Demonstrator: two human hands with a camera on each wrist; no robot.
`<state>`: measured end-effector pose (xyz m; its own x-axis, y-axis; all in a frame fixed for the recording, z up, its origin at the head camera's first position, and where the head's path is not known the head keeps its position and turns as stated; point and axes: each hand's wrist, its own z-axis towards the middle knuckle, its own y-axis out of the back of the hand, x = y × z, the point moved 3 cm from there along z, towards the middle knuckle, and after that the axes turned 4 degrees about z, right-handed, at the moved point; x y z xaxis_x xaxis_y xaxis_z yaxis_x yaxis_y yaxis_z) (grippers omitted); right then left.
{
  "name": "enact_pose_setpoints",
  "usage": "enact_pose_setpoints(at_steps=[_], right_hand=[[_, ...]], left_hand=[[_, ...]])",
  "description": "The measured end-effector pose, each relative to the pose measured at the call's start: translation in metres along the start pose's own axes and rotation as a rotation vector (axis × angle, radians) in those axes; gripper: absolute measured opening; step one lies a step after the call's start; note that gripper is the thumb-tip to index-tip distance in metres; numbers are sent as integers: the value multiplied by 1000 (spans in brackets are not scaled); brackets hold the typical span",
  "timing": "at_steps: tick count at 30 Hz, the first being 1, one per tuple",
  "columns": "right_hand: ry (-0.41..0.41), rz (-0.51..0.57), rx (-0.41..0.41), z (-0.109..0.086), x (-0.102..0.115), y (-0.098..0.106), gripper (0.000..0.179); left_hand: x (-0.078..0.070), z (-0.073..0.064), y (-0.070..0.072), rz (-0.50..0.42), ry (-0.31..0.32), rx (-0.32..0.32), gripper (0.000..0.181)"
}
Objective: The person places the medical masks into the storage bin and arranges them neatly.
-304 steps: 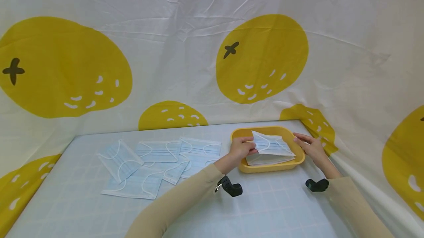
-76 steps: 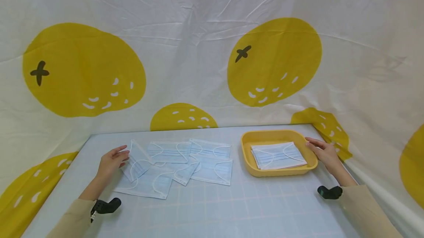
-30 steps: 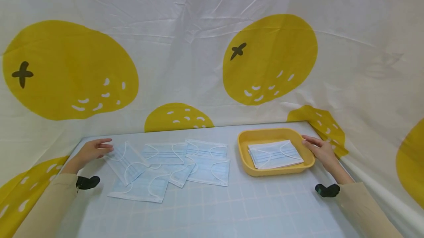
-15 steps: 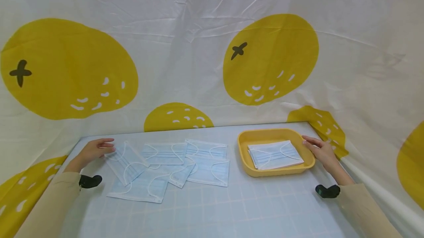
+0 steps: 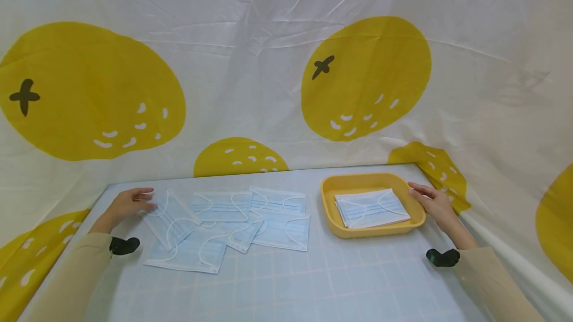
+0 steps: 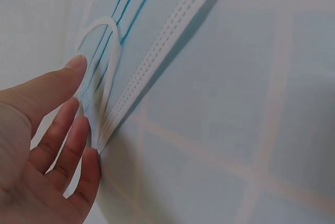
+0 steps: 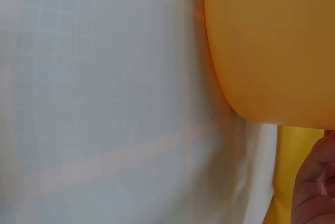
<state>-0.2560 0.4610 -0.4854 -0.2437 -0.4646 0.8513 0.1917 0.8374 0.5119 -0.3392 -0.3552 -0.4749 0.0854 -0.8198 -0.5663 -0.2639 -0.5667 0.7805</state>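
Observation:
At the left of the head view, my left hand (image 5: 130, 202) touches the outer end of a light-blue face mask (image 5: 167, 222) lying slantwise on others. In the left wrist view its thumb rests by the mask's ear loop (image 6: 112, 51), with the fingertips (image 6: 79, 124) along the edge, apart from the thumb. My right hand (image 5: 434, 205) holds the right end of a yellow tray (image 5: 331, 220), thumb and fingers at the rim. Its curled fingers show partly beside the tray wall in the right wrist view. Inside the tray lies a neat stack of masks (image 5: 371, 208).
Several more face masks overlap in the middle left, among them a back mask (image 5: 221, 206), a right-hand mask (image 5: 284, 231) and a front mask (image 5: 188, 255). A pale checked cloth (image 5: 304, 287) covers the table. Behind hangs a white curtain (image 5: 241, 88) with yellow fruit prints.
Since ten seconds ago, my left hand has left the mask over the tray and moved left to the slanted mask. That mask lies flatter than 2.5 seconds ago. My right hand stays at the tray.

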Motion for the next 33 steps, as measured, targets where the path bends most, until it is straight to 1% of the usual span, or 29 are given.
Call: enact_pose_setpoints(at_steps=[1, 2, 3, 4, 5, 6, 7, 8, 9, 10, 11, 12, 14, 15, 18, 21, 22, 24, 27, 29, 30, 32, 33], right_hand=[[0, -2, -7, -1, 1, 0, 74], [8, -11, 8, -2, 3, 0, 73], [0, -5, -5, -5, 6, -1, 70], [11, -11, 6, -9, 11, -1, 70], [3, -4, 3, -12, 14, -2, 70], [16, -14, 15, -15, 18, -2, 69], [17, -17, 8, -17, 21, -3, 68], [34, -14, 15, -14, 18, -3, 72], [41, -6, 4, -11, 14, -3, 74], [57, -9, 15, -8, 9, -2, 78], [56, -5, 8, -4, 4, -1, 80], [69, -1, 21, -1, 2, -1, 80], [57, 8, 11, 4, -7, 0, 82], [57, 3, 22, 1, -3, 0, 79], [17, 18, 9, -7, 7, -2, 69], [40, 9, 28, -15, 16, -2, 67], [31, 15, 10, -15, 17, -3, 66], [39, 15, 14, -16, 18, -3, 67], [42, 6, 25, -15, 16, -3, 68], [25, 10, 11, -13, 14, -3, 66], [24, 10, 4, -12, 13, -3, 66], [43, -2, 18, -12, 14, -3, 66], [29, 2, 2, -12, 13, -3, 67]], left_hand=[[2, 1, -1, -1, 9, 1, 75], [3, 2, -1, -2, 19, 2, 77], [3, 3, -1, 3, 24, -1, 79], [4, 3, -2, 6, 32, -5, 80], [5, 4, -2, 9, 37, -6, 81], [5, 5, -3, 16, 37, -9, 83], [5, 5, -4, 24, 37, -12, 83], [4, 5, -4, 32, 37, -15, 83], [4, 4, -5, 41, 35, -20, 82], [3, 4, -5, 45, 37, -21, 82], [1, 3, -5, 49, 35, -22, 81], [0, 2, -5, 52, 34, -25, 80], [-4, -1, -5, 51, 36, -24, 79], [-5, -2, -5, 51, 39, -23, 79], [-8, -5, -5, 46, 61, -17, 78], [-8, -7, -6, 49, 84, -8, 80], [-8, -7, -6, 44, 91, -5, 80], [-7, -7, -5, 45, 92, -1, 83], [-6, -9, -5, 49, 80, 7, 87], [-6, -11, -4, 61, 67, 14, 90], [-6, -12, -4, 66, 65, 18, 90], [-5, -13, -3, 80, 61, 25, 90], [-4, -13, -3, 87, 59, 28, 92]])
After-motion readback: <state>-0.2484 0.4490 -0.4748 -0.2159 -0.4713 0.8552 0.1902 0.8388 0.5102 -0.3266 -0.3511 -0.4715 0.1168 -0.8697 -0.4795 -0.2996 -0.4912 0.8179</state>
